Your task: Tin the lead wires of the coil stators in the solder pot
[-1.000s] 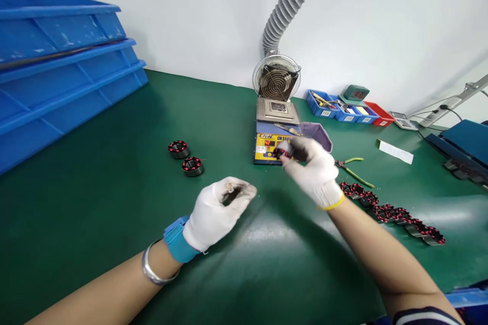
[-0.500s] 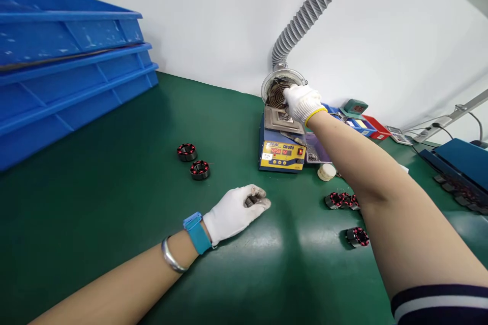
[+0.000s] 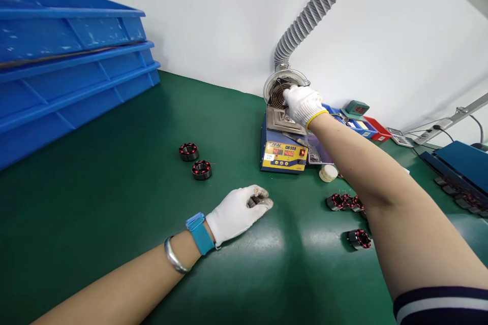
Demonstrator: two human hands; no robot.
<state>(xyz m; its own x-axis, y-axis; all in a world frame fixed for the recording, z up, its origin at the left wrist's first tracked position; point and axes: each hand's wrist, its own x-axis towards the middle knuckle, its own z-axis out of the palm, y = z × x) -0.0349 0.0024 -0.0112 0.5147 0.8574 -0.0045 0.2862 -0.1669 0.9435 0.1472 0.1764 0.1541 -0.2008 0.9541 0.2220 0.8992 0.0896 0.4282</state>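
"White-gloved, our right hand [image 3: 302,104] reaches over the yellow-fronted unit [image 3: 284,151]. Do we see its grip?"

"No, its fingertips are hidden, so we cannot tell what they hold. And our left hand [image 3: 237,216]?"

"Well apart from the right, fingers curled over the green tabletop [image 3: 236,284]; we can't tell whether anything is in them."

"The wound rings [image 3: 202,174]?"

"Two sit near our left hand, others farther right."
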